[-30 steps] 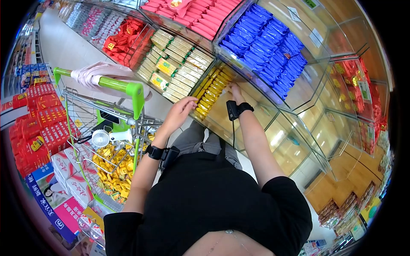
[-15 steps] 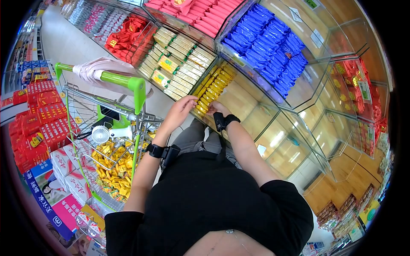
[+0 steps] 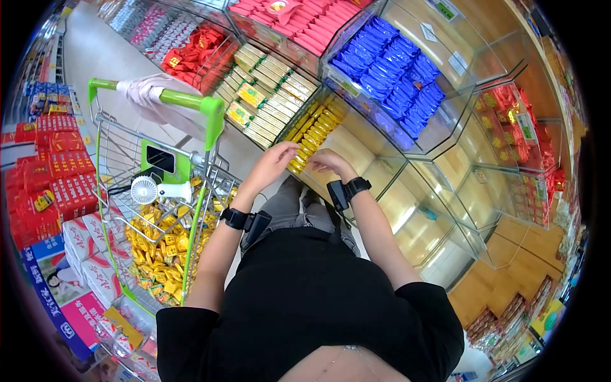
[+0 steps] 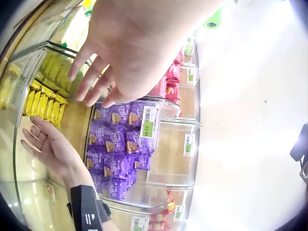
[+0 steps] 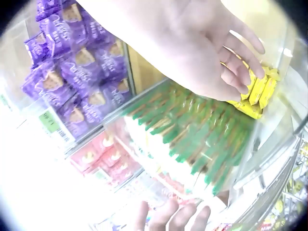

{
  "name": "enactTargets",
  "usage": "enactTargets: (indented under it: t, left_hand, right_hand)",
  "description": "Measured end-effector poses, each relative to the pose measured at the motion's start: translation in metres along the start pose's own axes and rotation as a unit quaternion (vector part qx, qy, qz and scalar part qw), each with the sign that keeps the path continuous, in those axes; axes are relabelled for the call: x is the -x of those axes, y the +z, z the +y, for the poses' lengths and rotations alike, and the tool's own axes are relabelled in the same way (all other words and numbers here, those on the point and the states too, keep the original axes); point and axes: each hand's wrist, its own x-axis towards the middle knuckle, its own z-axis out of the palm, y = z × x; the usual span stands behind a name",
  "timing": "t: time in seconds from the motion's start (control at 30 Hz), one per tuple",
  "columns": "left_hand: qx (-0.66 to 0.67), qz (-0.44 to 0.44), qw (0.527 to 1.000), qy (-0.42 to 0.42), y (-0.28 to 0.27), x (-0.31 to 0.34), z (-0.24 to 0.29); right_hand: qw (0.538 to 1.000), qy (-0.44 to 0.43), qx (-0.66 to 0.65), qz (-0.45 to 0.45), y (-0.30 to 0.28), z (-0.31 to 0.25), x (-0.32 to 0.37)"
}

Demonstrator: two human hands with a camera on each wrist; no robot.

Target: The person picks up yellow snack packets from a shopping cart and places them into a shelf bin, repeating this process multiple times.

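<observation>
A row of yellow-wrapped snack packets [image 3: 316,139] stands along one side of a clear bin, next to cream-and-green packs. My left hand [image 3: 275,163] hovers over the near left end of the row, its fingers extended; the left wrist view shows the same hand [image 4: 130,53] with nothing in its palm. On the other side, my right hand [image 3: 332,163] has its fingertips right by the front packets, the fingers loosely bent. In the right wrist view, the fingers [image 5: 243,67] overlap the yellow packets [image 5: 260,94].
A shopping cart [image 3: 216,114] with yellow packets and a white handheld fan [image 3: 145,190] stands at my left. Bins of cream-and-green packs [image 3: 267,95], blue-purple packets [image 3: 391,73] and pink packets [image 3: 312,22] surround the yellow row. Clear bin walls [image 3: 407,153] rise on the right.
My right hand has come from the far right end of the yellow row toward its near end, then drawn slightly back from the packets. The left hand stays near the row.
</observation>
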Motion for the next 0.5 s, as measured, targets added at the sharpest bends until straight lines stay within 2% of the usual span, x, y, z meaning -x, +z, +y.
enactTargets:
  t: [0.07, 0.13, 0.23, 0.4, 0.5]
  left_hand:
    - [-0.022, -0.017, 1.000, -0.013, 0.000, 0.006, 0.002]
    - [-0.036, -0.023, 0.999, -0.027, -0.001, 0.015, 0.009]
    - [-0.062, -0.023, 0.997, -0.038, -0.004, 0.031, 0.009]
    - [-0.077, 0.008, 0.997, -0.009, -0.003, 0.059, -0.001]
    - [-0.074, 0.034, 0.997, -0.016, -0.001, 0.081, 0.015]
  right_hand:
    - [0.993, -0.113, -0.027, -0.033, 0.001, 0.002, 0.006]
    - [0.989, -0.133, -0.040, -0.052, 0.006, -0.002, 0.019]
    - [0.958, -0.256, 0.014, -0.126, 0.018, -0.005, 0.042]
    - [0.938, -0.278, 0.076, -0.193, 0.040, -0.020, 0.085]
    - [0.928, -0.269, 0.084, -0.242, 0.054, -0.030, 0.107]
